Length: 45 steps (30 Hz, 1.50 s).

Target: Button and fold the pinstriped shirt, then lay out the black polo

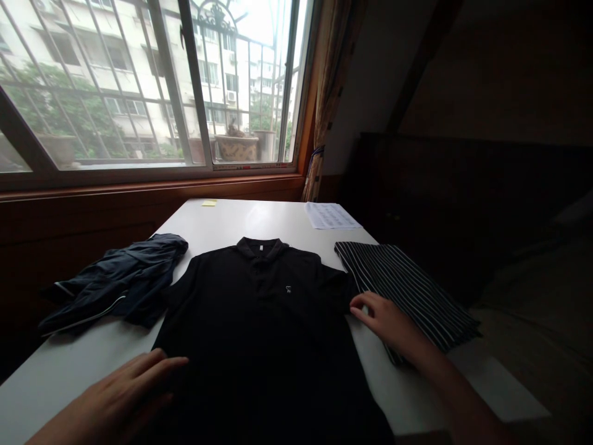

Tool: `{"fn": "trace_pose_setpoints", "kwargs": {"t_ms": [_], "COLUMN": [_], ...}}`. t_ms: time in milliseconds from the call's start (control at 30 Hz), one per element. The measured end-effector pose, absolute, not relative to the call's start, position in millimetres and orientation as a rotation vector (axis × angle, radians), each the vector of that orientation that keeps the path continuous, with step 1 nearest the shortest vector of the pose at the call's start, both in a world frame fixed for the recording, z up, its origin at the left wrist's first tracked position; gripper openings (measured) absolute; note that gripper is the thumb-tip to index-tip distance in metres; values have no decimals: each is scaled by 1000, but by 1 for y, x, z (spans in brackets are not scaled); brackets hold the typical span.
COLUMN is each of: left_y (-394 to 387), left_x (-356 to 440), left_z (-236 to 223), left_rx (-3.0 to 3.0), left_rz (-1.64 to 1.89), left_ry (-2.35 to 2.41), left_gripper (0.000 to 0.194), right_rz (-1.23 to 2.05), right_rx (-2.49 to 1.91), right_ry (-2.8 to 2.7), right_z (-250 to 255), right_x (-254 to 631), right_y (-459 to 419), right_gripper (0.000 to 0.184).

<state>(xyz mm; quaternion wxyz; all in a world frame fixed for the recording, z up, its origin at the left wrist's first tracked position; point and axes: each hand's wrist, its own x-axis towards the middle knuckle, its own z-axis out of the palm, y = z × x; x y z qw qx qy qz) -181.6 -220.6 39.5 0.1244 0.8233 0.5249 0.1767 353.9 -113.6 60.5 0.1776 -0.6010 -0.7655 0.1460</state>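
A black polo shirt [259, 334] lies spread face up, its collar pointing at the window and a small pale logo on the chest. Over the shirt's lower left side is my left hand [125, 395], its index finger stretched out and nothing seen in its grasp. My right hand [373, 312] has thumb and fingertips closed at the hem of the sleeve on the right. Just beyond that hand lies a flat, folded black-and-white striped cloth [407, 284]. A crumpled dark navy garment with white piping [125, 278] rests left of the shirt.
All the clothes are on a white table [259, 216]. Printed paper sheets [331, 215] lie at its far right corner, and a yellow sticky note [209, 203] at the far left. Behind the table are a barred window [199, 86] and a tied curtain [319, 142].
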Motion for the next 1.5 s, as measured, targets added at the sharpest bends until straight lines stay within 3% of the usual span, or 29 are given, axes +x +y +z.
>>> {"fn": "trace_pose_setpoints", "kwargs": {"t_ms": [233, 533, 833, 1033, 1233, 1500], "left_y": [-147, -59, 6, 21, 37, 59], "left_x": [-84, 19, 84, 101, 119, 135], "left_z": [56, 29, -7, -17, -20, -26], "left_rx": [2584, 2822, 2784, 2762, 2739, 2697], "left_rz": [353, 364, 348, 340, 325, 359], "left_ry": [1055, 853, 1176, 1237, 1279, 1340], "left_gripper": [50, 56, 61, 65, 72, 63], "right_rz": [-135, -129, 185, 496, 824, 858], "right_rx": [-1901, -2029, -1933, -1933, -1883, -1710], "right_ry": [-2099, -2153, -2138, -1933, -1647, -1477], "right_z": [39, 28, 50, 52, 44, 46], "right_x": [349, 334, 352, 380, 394, 382], "right_y": [-46, -11, -3, -6, -3, -10], "right_gripper": [26, 39, 28, 50, 17, 23]}}
